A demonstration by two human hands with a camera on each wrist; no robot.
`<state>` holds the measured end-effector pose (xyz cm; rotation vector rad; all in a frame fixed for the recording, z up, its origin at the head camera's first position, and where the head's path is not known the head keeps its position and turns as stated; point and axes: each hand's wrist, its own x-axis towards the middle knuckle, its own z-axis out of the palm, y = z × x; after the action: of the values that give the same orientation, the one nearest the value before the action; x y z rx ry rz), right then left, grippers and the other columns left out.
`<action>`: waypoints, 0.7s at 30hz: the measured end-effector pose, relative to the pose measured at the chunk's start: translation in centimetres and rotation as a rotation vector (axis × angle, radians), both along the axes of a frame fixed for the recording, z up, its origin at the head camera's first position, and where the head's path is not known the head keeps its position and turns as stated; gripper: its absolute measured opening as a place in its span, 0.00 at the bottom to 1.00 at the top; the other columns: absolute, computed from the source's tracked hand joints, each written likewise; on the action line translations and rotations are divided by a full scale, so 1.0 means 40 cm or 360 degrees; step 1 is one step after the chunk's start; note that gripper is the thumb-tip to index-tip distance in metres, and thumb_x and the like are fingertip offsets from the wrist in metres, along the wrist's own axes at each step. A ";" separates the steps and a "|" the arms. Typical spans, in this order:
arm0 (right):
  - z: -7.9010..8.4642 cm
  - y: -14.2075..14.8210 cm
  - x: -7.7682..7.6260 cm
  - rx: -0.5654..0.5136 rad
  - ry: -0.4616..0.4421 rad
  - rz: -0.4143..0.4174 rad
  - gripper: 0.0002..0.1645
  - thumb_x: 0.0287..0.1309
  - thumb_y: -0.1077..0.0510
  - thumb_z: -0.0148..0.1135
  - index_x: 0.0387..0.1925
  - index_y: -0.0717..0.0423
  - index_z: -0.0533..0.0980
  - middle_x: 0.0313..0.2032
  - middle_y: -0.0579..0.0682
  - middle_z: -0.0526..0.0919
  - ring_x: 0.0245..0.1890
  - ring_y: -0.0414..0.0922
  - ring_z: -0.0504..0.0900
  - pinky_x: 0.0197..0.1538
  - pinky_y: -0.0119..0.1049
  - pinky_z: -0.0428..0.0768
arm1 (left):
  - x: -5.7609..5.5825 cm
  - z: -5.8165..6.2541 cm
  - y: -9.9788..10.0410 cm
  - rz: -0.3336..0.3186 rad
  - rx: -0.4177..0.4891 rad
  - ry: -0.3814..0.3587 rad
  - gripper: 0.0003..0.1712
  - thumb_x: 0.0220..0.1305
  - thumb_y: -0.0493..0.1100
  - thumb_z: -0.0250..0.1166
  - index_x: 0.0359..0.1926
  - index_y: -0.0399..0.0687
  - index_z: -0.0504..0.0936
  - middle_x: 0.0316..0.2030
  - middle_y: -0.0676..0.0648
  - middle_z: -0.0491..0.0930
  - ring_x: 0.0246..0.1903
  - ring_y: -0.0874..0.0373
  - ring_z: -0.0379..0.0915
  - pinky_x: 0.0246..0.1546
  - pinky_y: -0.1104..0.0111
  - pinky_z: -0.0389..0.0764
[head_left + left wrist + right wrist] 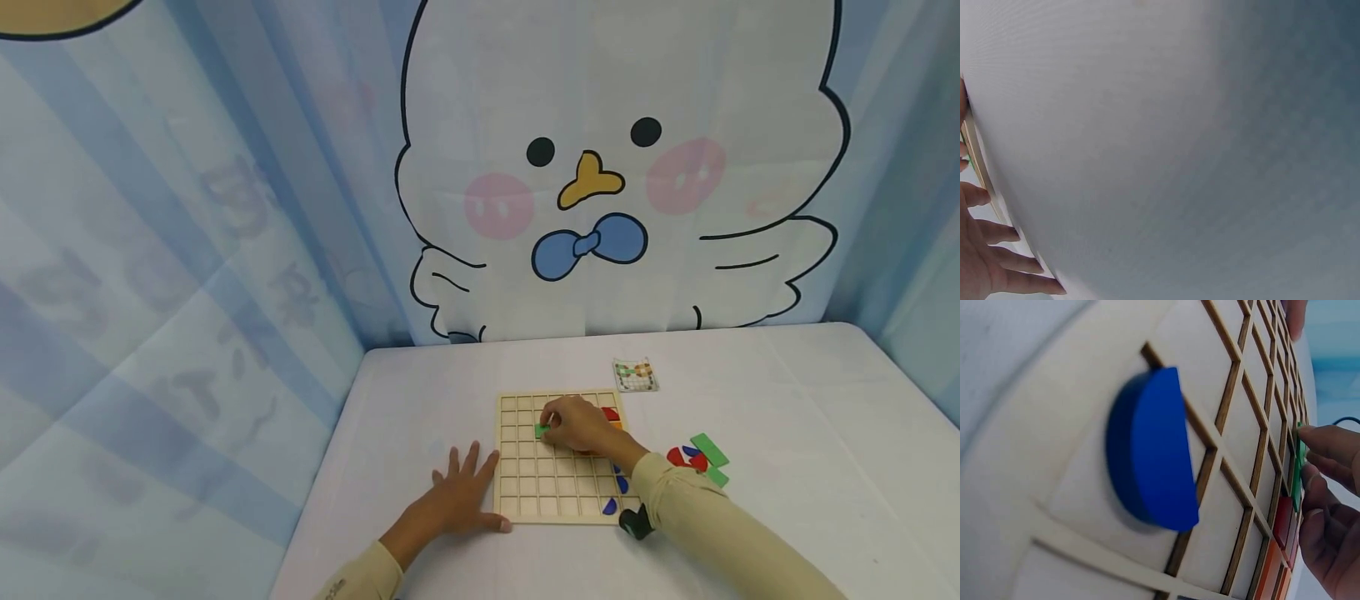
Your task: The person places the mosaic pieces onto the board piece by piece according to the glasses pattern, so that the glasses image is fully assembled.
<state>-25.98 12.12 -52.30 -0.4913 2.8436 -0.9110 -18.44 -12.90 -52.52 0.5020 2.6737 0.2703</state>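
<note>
A wooden grid board (521,492) lies flat on the white table. My right hand (576,422) is over its upper middle, pinching a green flat piece (542,432) between thumb and fingers; the right wrist view shows this green piece (1297,472) low against the grid. Flat on the table, my left hand (457,497) spreads its fingers along the board's left edge. Red (611,413) and orange pieces sit on the board's right side, partly covered by the right hand. Blue half-round pieces (610,506) lie near its lower right; one blue half-round (1154,450) looms close in the right wrist view.
Right of the board is a loose pile of green (709,450), red and blue pieces. A small printed pattern card (635,375) lies behind the board. Some black object (636,522) shows at the right wrist. A patterned curtain (592,300) stands behind the table.
</note>
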 end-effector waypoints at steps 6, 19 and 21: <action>0.002 -0.006 0.001 0.0022 -0.0008 -0.0014 0.09 0.53 0.54 0.75 0.37 0.46 0.85 0.25 0.39 0.81 0.26 0.38 0.75 0.30 0.35 0.72 | 0.001 0.002 0.000 0.0005 0.0000 -0.0006 0.63 0.49 0.76 0.68 0.79 0.56 0.54 0.79 0.35 0.46 0.74 0.23 0.39 0.63 0.27 0.57; 0.031 0.148 -0.011 -0.0231 -0.0132 0.0296 0.17 0.67 0.50 0.64 0.51 0.55 0.81 0.39 0.44 0.83 0.39 0.40 0.78 0.44 0.37 0.79 | 0.002 -0.002 0.001 0.0008 -0.0012 0.0008 0.64 0.49 0.76 0.68 0.79 0.56 0.54 0.79 0.36 0.45 0.75 0.24 0.39 0.63 0.27 0.57; 0.041 0.192 -0.005 -0.0243 -0.0114 0.0235 0.15 0.67 0.52 0.64 0.49 0.56 0.82 0.38 0.45 0.82 0.37 0.42 0.77 0.42 0.36 0.79 | 0.002 -0.002 0.001 0.0006 -0.0016 0.0012 0.64 0.48 0.77 0.68 0.79 0.56 0.54 0.79 0.36 0.45 0.75 0.24 0.39 0.63 0.27 0.57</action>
<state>-26.18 19.79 -50.65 -0.6615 2.6459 -1.0984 -18.37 -12.84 -52.61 0.4957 2.6821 0.2569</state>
